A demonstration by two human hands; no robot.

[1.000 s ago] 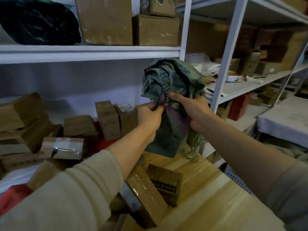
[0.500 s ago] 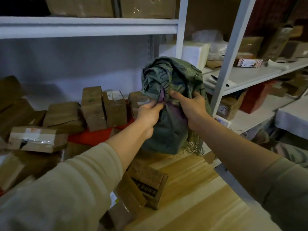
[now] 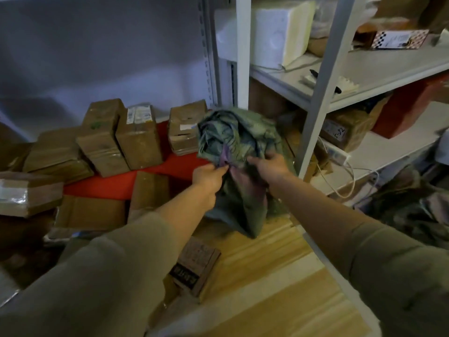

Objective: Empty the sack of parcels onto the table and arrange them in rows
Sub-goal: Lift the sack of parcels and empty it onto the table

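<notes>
A crumpled green woven sack (image 3: 239, 142) hangs over the far right part of the wooden table (image 3: 279, 276), its lower end close to the tabletop. My left hand (image 3: 209, 177) pinches a fold of it at the middle. My right hand (image 3: 268, 166) grips the cloth just to the right. Brown taped parcels lie scattered over the table's left side: one upright box (image 3: 139, 139), another (image 3: 103, 138) beside it, a third (image 3: 183, 127) behind the sack, and a printed small box (image 3: 195, 269) near my left forearm.
A red sheet (image 3: 116, 183) shows under the parcels at the back. White metal shelving (image 3: 315, 93) stands right of the table, holding a white foam block (image 3: 279, 32), cardboard boxes and a red box (image 3: 408, 105). A white cable (image 3: 345, 176) hangs there.
Both hands have lowered the sack towards the table, keeping their hold. The view has tilted down, so the upper shelf has left the frame.
</notes>
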